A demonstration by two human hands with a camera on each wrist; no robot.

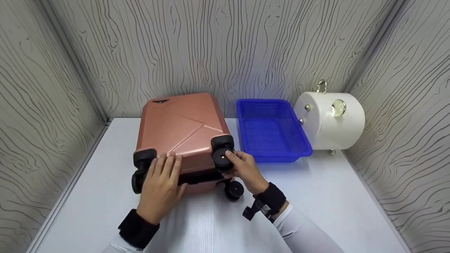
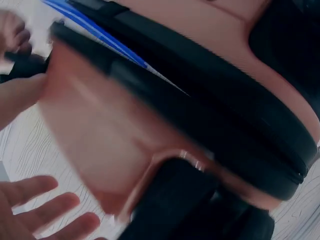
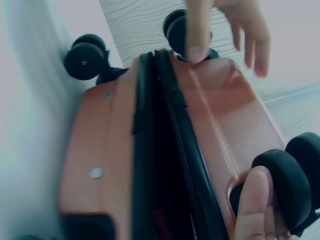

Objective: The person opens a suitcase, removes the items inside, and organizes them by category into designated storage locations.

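Note:
A rose-gold hard-shell suitcase (image 1: 179,130) lies flat on the table, its wheeled end toward me. Between its two shells, the unzipped edge gapes, with a zipper (image 3: 177,135) along it and a dark inside. My left hand (image 1: 161,189) has its fingers extended over the near edge of the upper shell, beside the left wheels (image 1: 144,160). At the other corner, my right hand (image 1: 248,172) grips the upper right black wheel (image 1: 221,158), thumb on its face. Below that sits the lower right wheel (image 1: 234,189). The right wrist view shows the thumb and fingers around the wheel (image 3: 282,187).
A blue plastic basket (image 1: 274,158) stands right of the suitcase. Beside it is a white drum-shaped case (image 1: 339,130) with metal knobs, a round window and a ring on top. Wood-patterned walls (image 1: 218,52) enclose the white table (image 1: 316,196) at the back and sides.

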